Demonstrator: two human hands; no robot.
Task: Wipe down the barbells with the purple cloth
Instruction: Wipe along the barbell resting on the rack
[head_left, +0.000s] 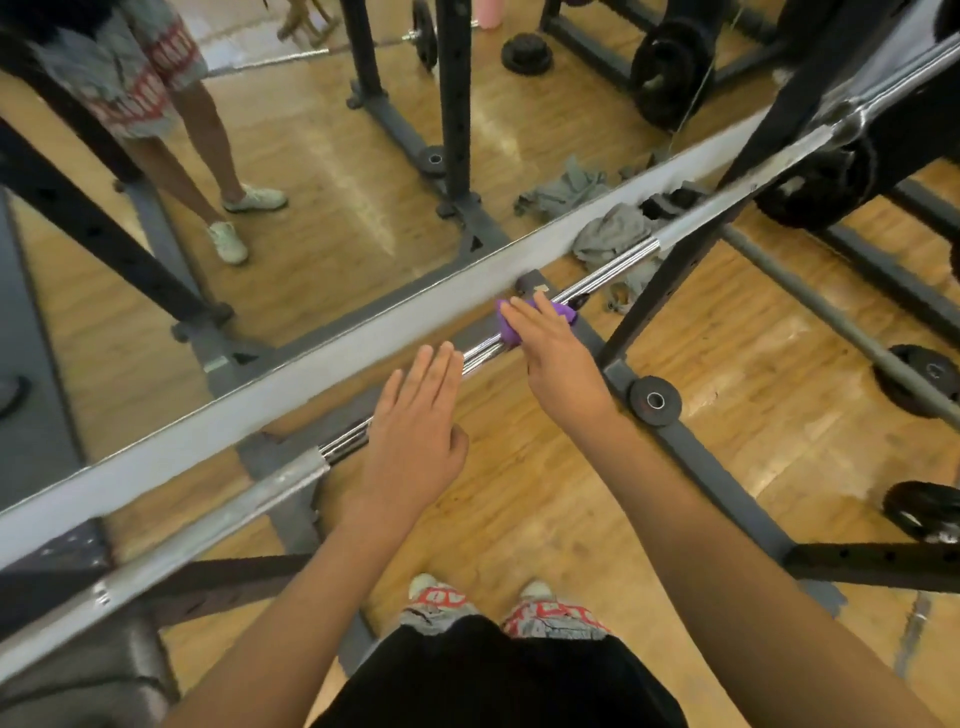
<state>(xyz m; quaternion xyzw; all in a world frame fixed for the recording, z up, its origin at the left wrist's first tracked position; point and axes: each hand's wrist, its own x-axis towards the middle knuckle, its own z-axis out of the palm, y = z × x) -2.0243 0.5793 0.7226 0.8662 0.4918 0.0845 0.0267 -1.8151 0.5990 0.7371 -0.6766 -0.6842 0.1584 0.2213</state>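
Gym corner, wood floor (519, 493), wall mirror (311, 182) straight ahead above a white sill. The bar (483, 356) sits racked and runs on a diagonal from lower left to upper right, close in front of the mirror. The cloth (563, 312) is on the chrome mid-shaft, bunched under the right hand (550, 353), with purple showing past the fingertips and on the far side. Main risk, as I judge it: the cloth is pressed down, not wrapped, so a long stroke could drag it off the round shaft and drop it to the floor. It would also clean only the top of the bar and leave the underside untouched. Second risk: a stroke to the right leads toward the dark rack upright (670, 280), which crosses the bar there, and knuckles or cloth could snag on it. Third: the bar may roll in its hooks under a sideways push, since neither hand clasps it. Grey rags (608, 234) on the floor near the sill are loose underfoot if the person steps that way. Right arm is reaching forward, wrist straight, palm down. Its grip is open, with the fingers laid out flat over the cloth; the thumb is hidden. Left hand (415, 436) is lower along the shaft, palm down, fingers straight and together, thumb tucked alongside. That grip is open too and holds nothing. Cannot tell whether the palm rests on the bar or hovers just above it.
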